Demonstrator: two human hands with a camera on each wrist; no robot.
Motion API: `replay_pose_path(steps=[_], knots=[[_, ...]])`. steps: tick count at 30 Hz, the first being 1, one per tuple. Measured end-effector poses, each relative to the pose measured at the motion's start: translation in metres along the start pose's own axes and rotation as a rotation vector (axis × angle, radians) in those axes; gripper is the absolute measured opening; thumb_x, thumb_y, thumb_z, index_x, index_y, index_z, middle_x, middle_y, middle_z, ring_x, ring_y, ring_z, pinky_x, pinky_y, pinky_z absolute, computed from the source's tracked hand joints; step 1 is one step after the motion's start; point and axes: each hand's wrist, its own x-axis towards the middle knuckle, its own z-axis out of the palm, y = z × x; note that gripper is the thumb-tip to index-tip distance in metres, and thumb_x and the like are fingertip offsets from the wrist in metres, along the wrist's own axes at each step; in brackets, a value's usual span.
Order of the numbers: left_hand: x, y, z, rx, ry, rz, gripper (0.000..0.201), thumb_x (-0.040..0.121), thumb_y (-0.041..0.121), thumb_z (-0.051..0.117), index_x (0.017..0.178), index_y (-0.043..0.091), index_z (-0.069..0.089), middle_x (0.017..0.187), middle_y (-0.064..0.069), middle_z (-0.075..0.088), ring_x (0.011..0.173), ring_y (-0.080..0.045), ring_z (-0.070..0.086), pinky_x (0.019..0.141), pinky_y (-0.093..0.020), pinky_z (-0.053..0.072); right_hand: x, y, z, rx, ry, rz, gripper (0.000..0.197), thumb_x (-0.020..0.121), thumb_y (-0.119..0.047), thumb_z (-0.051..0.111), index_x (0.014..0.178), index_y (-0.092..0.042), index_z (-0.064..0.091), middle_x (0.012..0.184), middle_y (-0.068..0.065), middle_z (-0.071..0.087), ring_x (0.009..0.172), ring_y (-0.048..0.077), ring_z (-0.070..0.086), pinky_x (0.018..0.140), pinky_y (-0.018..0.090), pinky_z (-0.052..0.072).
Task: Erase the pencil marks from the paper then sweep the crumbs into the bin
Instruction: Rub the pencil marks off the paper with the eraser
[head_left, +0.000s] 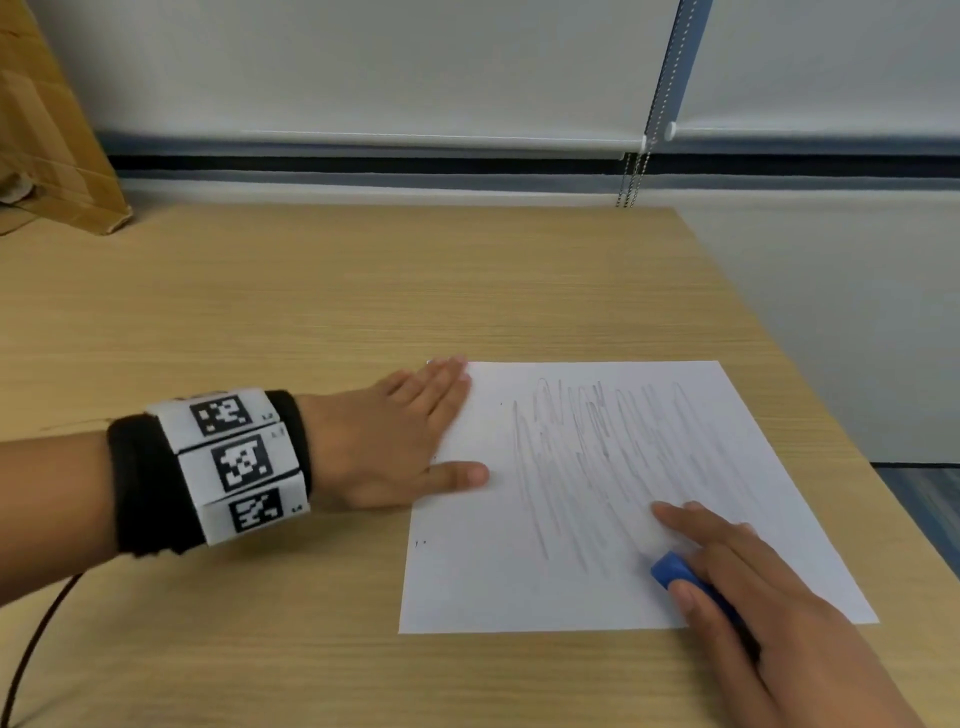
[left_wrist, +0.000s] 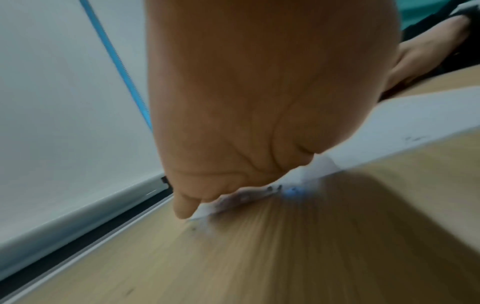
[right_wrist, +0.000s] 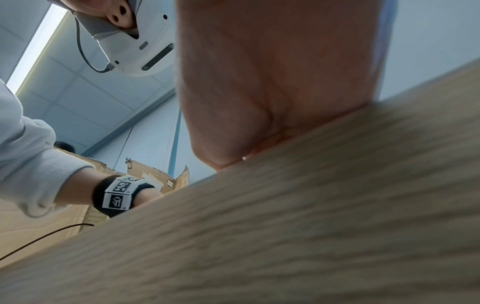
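A white sheet of paper (head_left: 613, 519) covered in grey pencil scribbles (head_left: 597, 447) lies on the wooden table (head_left: 311, 312). My left hand (head_left: 415, 436) lies flat with straight fingers on the sheet's left edge, pressing it down. My right hand (head_left: 727, 571) pinches a blue eraser (head_left: 675, 569) between thumb and fingers, low on the sheet's right side, with the forefinger stretched out over the scribbles. In the left wrist view the palm of the left hand (left_wrist: 246, 102) fills the frame above the paper (left_wrist: 389, 127). The right wrist view shows only the heel of the right hand (right_wrist: 272, 82) on the table.
A brown cardboard box (head_left: 47, 145) stands at the table's back left corner. The table's right edge (head_left: 810, 364) runs close beside the paper. A black cable (head_left: 36, 639) trails over the front left. Roller blinds with bead chains (head_left: 631, 176) hang behind the table.
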Motion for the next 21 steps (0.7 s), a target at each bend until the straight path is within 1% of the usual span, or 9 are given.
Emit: replay_pose_path(steps=[1,4,6,10,12,14,18,20,21], knots=[[0.000,0.005,0.000,0.024,0.012,0.041,0.096,0.077,0.076,-0.003,0.142,0.013,-0.035,0.149,-0.006,-0.042,0.141,-0.014,-0.033,0.121,-0.035,-0.008,0.000,0.000,0.000,-0.002,-0.001,0.001,0.046,0.097,-0.054,0.029,0.085,-0.028,0.065,0.136,-0.027,0.042,0.129,-0.016,0.032,0.109,0.007,0.018],[-0.004,0.032,0.003,0.059,0.043,0.284,0.089,0.085,0.074,0.002,0.143,0.018,-0.035,0.149,-0.001,-0.044,0.138,-0.009,-0.038,0.119,-0.035,-0.014,0.001,-0.002,-0.001,-0.007,0.002,0.007,0.045,0.096,-0.054,0.029,0.085,-0.029,0.065,0.135,-0.028,0.042,0.129,-0.017,0.032,0.108,0.006,0.018],[-0.003,0.036,0.005,0.054,0.025,0.329,0.086,0.086,0.073,0.002,0.143,0.019,-0.036,0.148,0.002,-0.045,0.136,-0.007,-0.039,0.118,-0.036,-0.016,0.001,-0.002,-0.001,-0.013,0.009,0.006,0.044,0.096,-0.053,0.030,0.085,-0.029,0.064,0.135,-0.028,0.043,0.128,-0.014,0.034,0.107,0.008,0.022],[0.007,0.000,-0.007,-0.036,-0.046,0.025,0.093,0.076,0.075,-0.005,0.141,0.015,-0.036,0.149,-0.003,-0.041,0.142,-0.015,-0.031,0.121,-0.039,-0.007,0.001,-0.002,-0.002,-0.027,0.008,0.005,0.035,0.094,-0.050,0.034,0.086,-0.031,0.063,0.136,-0.029,0.041,0.126,-0.010,0.037,0.104,0.011,0.027],[0.008,-0.013,-0.008,-0.031,-0.028,-0.058,0.100,0.072,0.076,-0.008,0.144,0.011,-0.032,0.152,-0.005,-0.038,0.144,-0.016,-0.028,0.121,-0.037,-0.006,0.000,-0.003,-0.002,-0.017,0.007,0.004,0.036,0.095,-0.051,0.033,0.086,-0.032,0.062,0.136,-0.028,0.042,0.126,-0.010,0.037,0.104,0.010,0.027],[-0.003,-0.006,0.001,0.023,0.005,0.029,0.098,0.075,0.077,-0.005,0.143,0.014,-0.034,0.150,-0.005,-0.041,0.142,-0.015,-0.031,0.121,-0.037,-0.006,0.001,-0.004,-0.003,-0.015,0.005,0.006,0.038,0.095,-0.053,0.031,0.087,-0.033,0.062,0.136,-0.029,0.042,0.126,-0.011,0.037,0.104,0.007,0.025],[-0.038,0.028,0.034,0.192,0.051,0.431,0.093,0.082,0.075,-0.001,0.145,0.014,-0.034,0.150,-0.003,-0.043,0.138,-0.011,-0.039,0.116,-0.043,-0.018,0.001,-0.002,-0.003,-0.001,-0.015,0.016,0.042,0.095,-0.055,0.029,0.087,-0.031,0.063,0.137,-0.028,0.042,0.126,-0.008,0.039,0.105,0.007,0.025],[-0.041,0.021,0.048,0.231,0.148,0.456,0.090,0.086,0.074,-0.004,0.146,0.015,-0.032,0.153,-0.003,-0.038,0.141,-0.013,-0.034,0.115,-0.049,-0.015,0.001,-0.003,-0.004,0.012,-0.010,0.012,0.043,0.096,-0.056,0.029,0.088,-0.030,0.063,0.137,-0.026,0.042,0.125,-0.006,0.041,0.104,0.011,0.028],[-0.040,0.013,0.049,0.217,0.179,0.386,0.087,0.087,0.074,-0.006,0.145,0.016,-0.034,0.154,-0.003,-0.038,0.142,-0.014,-0.033,0.116,-0.050,-0.012,0.002,-0.004,-0.005,0.012,-0.013,0.015,0.043,0.096,-0.056,0.029,0.089,-0.030,0.063,0.137,-0.026,0.042,0.125,-0.006,0.041,0.103,0.012,0.029]])
